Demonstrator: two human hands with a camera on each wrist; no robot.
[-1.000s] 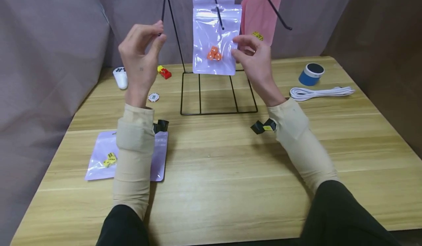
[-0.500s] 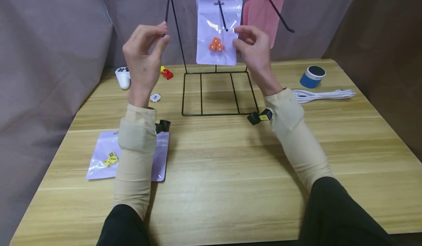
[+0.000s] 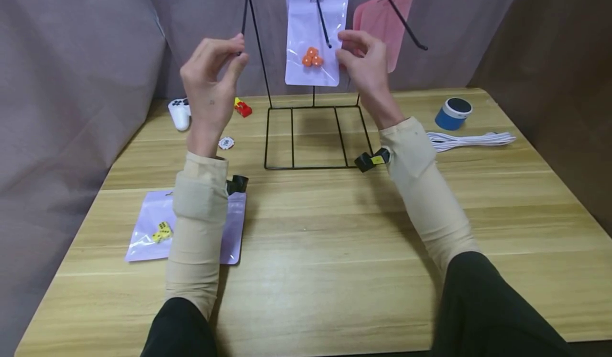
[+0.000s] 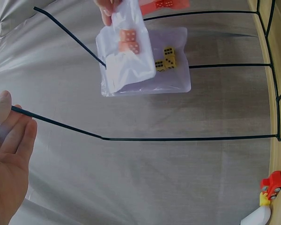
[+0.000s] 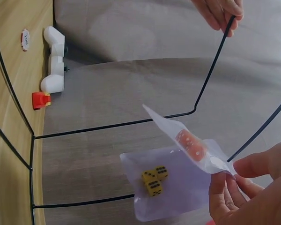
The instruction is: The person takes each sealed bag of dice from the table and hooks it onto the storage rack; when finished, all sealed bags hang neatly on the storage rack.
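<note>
- We see the lying pouch (image 3: 148, 229) half hidden under the left sleeve (image 3: 198, 224).
- Rear hanging pouch (image 5: 178, 190) hidden in head view by front pouch (image 3: 315, 38).
- Chip (image 3: 226, 143) print too small.
- Right hand (image 5: 253, 192) cut off by frame edge.

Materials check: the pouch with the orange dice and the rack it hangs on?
Pouch with orange dice: looks like thin glossy plastic film, clear front over a pale lilac back; the dice show through, and it creases where the right hand pinches its edge. Rack: thin black rod, probably coated metal wire; the left hand grips the tip of one prong.

Orange-dice pouch (image 3: 316, 38) on rack hook (image 3: 323, 22)
</note>
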